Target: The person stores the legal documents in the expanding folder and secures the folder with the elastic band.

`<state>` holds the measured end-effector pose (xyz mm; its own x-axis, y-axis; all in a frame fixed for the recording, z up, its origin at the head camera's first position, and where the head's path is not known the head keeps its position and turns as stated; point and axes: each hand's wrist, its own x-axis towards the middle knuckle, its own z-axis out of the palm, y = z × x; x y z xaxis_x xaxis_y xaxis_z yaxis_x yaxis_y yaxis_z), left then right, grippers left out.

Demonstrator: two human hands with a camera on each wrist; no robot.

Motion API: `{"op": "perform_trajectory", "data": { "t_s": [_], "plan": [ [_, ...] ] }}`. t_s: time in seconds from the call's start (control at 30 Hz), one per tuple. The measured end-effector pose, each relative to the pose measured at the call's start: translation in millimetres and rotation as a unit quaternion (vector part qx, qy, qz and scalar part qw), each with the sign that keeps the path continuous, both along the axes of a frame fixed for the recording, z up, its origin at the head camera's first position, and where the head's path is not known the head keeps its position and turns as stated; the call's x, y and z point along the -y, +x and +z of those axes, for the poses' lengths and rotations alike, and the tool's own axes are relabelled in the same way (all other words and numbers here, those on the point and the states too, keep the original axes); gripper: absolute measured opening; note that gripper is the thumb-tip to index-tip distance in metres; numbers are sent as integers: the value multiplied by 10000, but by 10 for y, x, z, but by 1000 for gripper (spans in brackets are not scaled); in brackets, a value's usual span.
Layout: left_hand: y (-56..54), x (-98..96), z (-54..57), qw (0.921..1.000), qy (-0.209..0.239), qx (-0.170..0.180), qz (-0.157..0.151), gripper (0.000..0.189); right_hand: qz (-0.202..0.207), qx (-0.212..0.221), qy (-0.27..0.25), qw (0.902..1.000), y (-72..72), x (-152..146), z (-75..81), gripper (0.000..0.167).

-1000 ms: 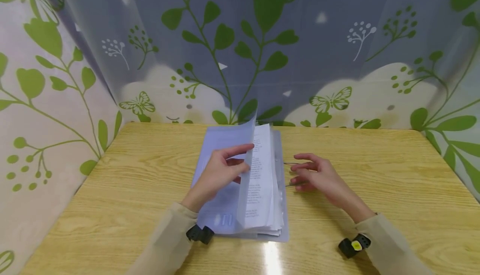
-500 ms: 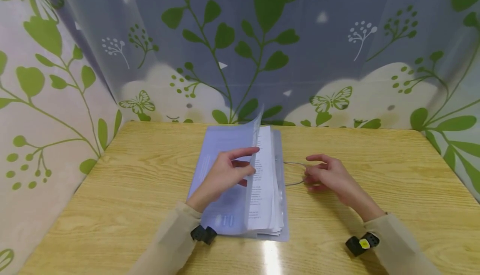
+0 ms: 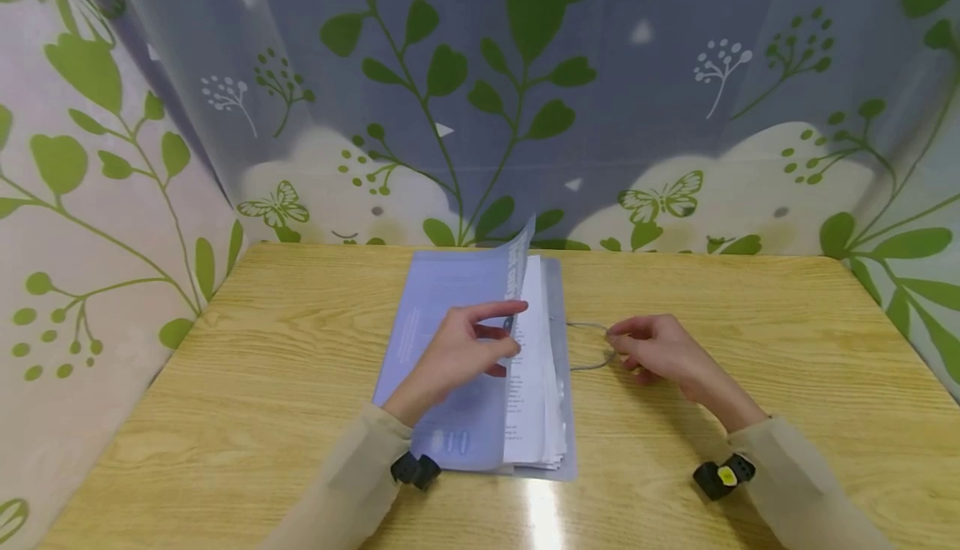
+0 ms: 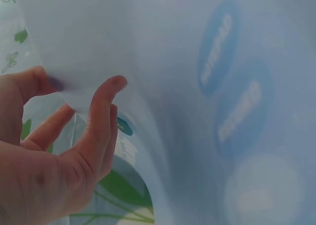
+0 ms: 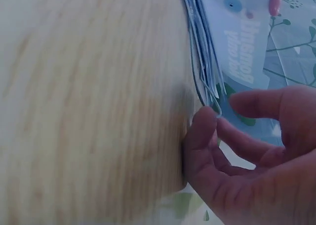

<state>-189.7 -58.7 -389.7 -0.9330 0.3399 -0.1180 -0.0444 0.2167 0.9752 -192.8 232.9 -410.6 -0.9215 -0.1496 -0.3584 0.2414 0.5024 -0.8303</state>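
Observation:
A translucent blue document folder (image 3: 450,275) lies on the table with its front cover partly lifted. Printed papers (image 3: 531,400) show inside, stacked towards its right side. My left hand (image 3: 468,350) holds the cover's free edge between thumb and fingers; in the left wrist view the raised cover (image 4: 148,37) bends beside that hand (image 4: 74,156). From the folder's right edge a thin grey cord loop (image 3: 588,325) sticks out. My right hand (image 3: 663,354) holds the loop's outer end at its fingertips; the right wrist view shows the cord (image 5: 197,81) reaching these fingers (image 5: 201,126).
The light wooden table (image 3: 285,350) extends on both sides of the folder. A patterned curtain (image 3: 637,100) with green leaves hangs behind the table and at its sides. Both wrists carry small black cameras (image 3: 415,471).
My left hand has shifted right, bringing the cover's edge further over the papers. The right hand has drawn right, and the cord loop now stands further out from the folder.

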Motion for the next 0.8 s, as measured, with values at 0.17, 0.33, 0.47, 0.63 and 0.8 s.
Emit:
{"op": "perform_trajectory", "data": {
  "t_s": [0.17,0.33,0.47,0.63,0.8],
  "plan": [
    [-4,-26,-20,10000,-62,64,-23,53,314,122,-288,9990,-6,-26,16,39],
    [1,-37,-24,9998,-151,105,-83,52,539,133,-610,9966,-26,-46,-4,36],
    [7,-53,-23,9996,-258,75,-132,51,633,55,-843,9944,-49,-21,-18,34],
    [13,-85,-23,9992,-381,83,-125,51,718,-93,-1067,9916,-66,32,-19,33],
    [22,-104,-32,9988,-478,101,-99,49,684,-140,-1165,9907,-77,88,-8,35]
  ]
}}
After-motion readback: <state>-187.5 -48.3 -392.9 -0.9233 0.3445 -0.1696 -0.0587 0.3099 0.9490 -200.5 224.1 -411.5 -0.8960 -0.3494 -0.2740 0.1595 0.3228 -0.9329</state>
